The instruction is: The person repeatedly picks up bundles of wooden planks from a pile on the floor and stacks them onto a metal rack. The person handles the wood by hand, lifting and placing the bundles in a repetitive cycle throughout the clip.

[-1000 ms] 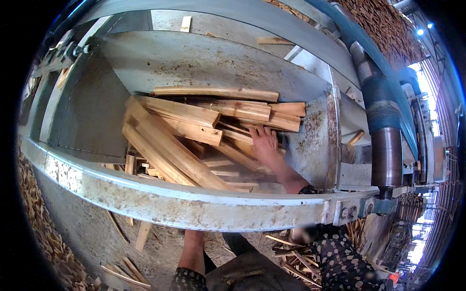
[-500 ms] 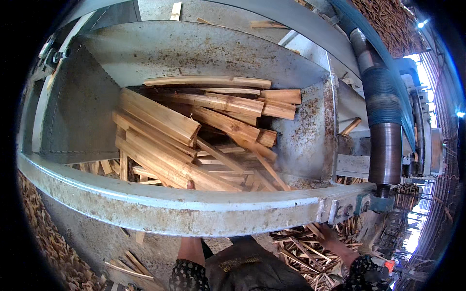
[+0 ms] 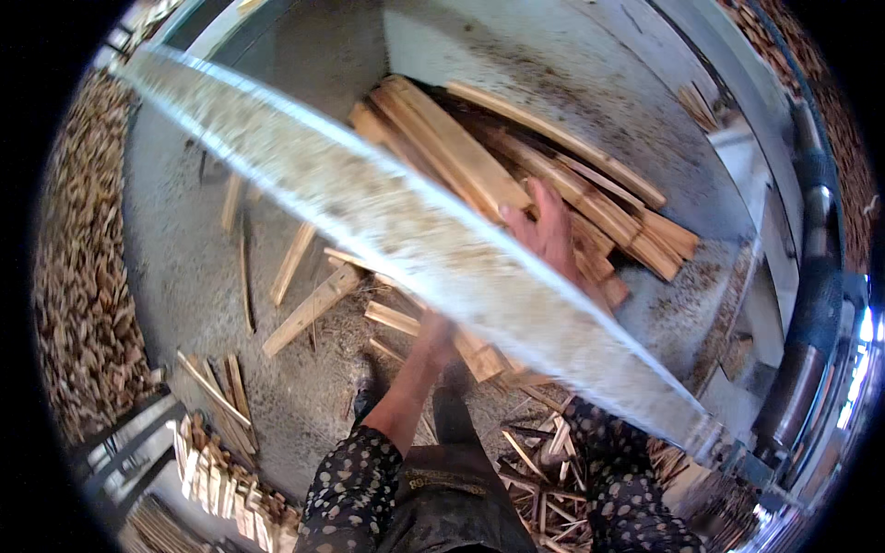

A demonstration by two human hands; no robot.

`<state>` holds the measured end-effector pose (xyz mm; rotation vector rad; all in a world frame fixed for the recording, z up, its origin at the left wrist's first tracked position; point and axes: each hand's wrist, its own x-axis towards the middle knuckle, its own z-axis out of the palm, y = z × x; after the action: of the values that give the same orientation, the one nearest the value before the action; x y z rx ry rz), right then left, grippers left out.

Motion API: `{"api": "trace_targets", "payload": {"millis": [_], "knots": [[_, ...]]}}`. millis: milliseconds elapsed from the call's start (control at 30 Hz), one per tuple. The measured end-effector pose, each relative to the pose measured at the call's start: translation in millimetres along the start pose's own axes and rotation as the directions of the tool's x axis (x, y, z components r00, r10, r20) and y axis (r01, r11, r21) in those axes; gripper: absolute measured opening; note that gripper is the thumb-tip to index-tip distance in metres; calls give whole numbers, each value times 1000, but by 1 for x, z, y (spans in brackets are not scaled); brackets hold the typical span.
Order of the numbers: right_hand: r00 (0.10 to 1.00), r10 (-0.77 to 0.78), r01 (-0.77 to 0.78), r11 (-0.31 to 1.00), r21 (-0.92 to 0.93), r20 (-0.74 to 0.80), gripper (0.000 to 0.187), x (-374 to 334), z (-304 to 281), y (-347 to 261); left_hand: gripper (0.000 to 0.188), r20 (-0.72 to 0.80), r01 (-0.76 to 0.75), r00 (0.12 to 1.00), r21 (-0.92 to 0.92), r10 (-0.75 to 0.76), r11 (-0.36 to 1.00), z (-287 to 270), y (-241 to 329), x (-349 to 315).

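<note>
My right hand [image 3: 550, 235] reaches over the far side of the pale metal beam [image 3: 369, 198], thumb and fingers apart, at the near end of a thick wooden plank [image 3: 452, 143]. Whether the fingers touch that plank is not certain. More long wooden slats [image 3: 581, 189] lie stacked beside it in the grey metal trough [image 3: 433, 46]. My left hand [image 3: 437, 330] goes under the beam, which hides its fingers. Loose wood pieces [image 3: 318, 309] lie near that wrist. The picture is smeared by motion.
The beam crosses diagonally in front of me. A dark metal roller [image 3: 793, 396] stands along the right side. Split sticks [image 3: 548, 479] are heaped by my legs at the lower right. Wood is piled high in a stack [image 3: 83, 258] at the far left.
My view has turned, so the beam now slants. My right hand has moved from the stick heap over the beam to the planks. My left hand's thumb no longer shows on the beam's far edge.
</note>
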<state>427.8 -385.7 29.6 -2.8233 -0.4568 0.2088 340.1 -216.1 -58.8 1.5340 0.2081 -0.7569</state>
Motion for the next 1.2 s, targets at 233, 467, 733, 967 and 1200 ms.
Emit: {"api": "trace_targets", "payload": {"millis": [233,467,733,967,1200], "knots": [[959,-70,-4,965,260,274,49,18,12,-44,62,-93,116,893,-898,-439,425,-41,-8,-42],[874,247,-412,834,367,419,50,75,0,-12,46,-61,49,962,-920,-267,388,-63,-8,-20],[863,239,-451,761,467,445,52,78,16,-22,51,-5,27,988,-979,-154,204,-72,-13,1],[839,345,-537,411,737,420,90,71,52,-23,49,-14,-2,995,-994,-101,112,-81,0,25],[894,161,-418,641,644,419,51,75,34,-85,54,27,27,1000,-999,-4,-45,-104,-15,15]]}}
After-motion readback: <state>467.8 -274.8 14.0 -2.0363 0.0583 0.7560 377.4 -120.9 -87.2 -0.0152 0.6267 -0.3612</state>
